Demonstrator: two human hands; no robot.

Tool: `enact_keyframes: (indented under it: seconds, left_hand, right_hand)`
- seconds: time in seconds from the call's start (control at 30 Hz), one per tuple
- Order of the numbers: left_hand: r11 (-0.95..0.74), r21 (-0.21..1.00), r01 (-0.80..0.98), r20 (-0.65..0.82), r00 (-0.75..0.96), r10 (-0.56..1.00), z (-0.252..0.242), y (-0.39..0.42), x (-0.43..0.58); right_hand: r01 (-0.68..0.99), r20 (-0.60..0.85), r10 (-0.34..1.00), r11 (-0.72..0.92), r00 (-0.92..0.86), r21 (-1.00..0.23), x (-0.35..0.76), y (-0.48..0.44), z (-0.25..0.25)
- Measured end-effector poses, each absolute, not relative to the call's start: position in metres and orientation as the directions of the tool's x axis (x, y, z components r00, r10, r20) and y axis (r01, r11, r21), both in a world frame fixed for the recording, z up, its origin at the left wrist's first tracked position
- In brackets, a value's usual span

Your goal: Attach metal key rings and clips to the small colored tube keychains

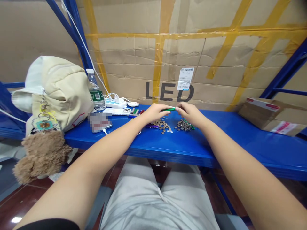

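A slim green tube (171, 109), pen-like in shape, is held level just above the blue shelf. Around its left end, the thumb and fingers of my left hand (157, 111) are closed. The fingertips of my right hand (188, 111) pinch at its right end; whether a smaller part sits between them I cannot make out. Below my left hand lies a spread of small round metal discs (163, 125), with a purple tube (153, 126) beside them. Under my right hand is a heap of small metal pieces (185, 125), some with green on them.
Left along the blue shelf (168, 143) are a phone (117, 111), a blurred-out device with a cable, a power strip (115, 103), a water bottle (97, 92) and a cream bag (59, 89). A carton (271, 116) stands right. Taped cardboard (134, 64) walls the back.
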State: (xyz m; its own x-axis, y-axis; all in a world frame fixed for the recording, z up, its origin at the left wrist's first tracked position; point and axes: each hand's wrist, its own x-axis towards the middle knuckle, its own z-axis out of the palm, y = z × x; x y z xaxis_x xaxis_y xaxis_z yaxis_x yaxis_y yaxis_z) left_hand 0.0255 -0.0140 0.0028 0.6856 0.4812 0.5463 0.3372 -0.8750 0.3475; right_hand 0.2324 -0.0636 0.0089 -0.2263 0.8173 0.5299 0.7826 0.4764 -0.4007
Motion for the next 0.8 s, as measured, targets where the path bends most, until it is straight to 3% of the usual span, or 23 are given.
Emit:
enact_keyframes:
  seconds: [0.1,0.23,0.37,0.5,0.6,0.7,0.8]
  left_hand:
    - [-0.815,0.472,0.337,0.452,0.702,0.551,0.004,-0.018,0.023]
    - [-0.828,0.464,0.315,0.481,0.695,0.534,0.003,-0.018,0.021]
    - [-0.912,0.275,0.306,0.603,0.683,0.411,-0.001,-0.013,0.024]
    - [-0.926,-0.020,0.376,0.653,0.706,0.273,-0.001,-0.013,0.026]
    - [-0.889,-0.127,0.439,0.675,0.695,0.247,0.001,-0.017,0.028]
    - [-0.884,-0.109,0.454,0.662,0.697,0.277,0.002,-0.019,0.029]
    - [-0.884,-0.035,0.466,0.640,0.690,0.338,0.002,-0.017,0.028]
  right_hand:
    - [0.836,0.545,0.766,0.512,-0.341,-0.196,0.232,-0.063,0.009]
    - [0.849,0.558,0.767,0.492,-0.318,-0.194,0.226,-0.068,0.009]
    - [0.785,0.544,0.812,0.473,-0.212,-0.400,0.222,-0.069,0.008]
    - [0.513,0.344,0.921,0.388,-0.182,-0.766,0.224,-0.067,0.003]
    - [0.350,0.267,0.943,0.322,-0.196,-0.879,0.224,-0.067,0.003]
    - [0.470,0.297,0.938,0.346,-0.177,-0.812,0.226,-0.070,0.008]
    - [0.780,0.434,0.892,0.359,-0.124,-0.513,0.238,-0.074,0.017]
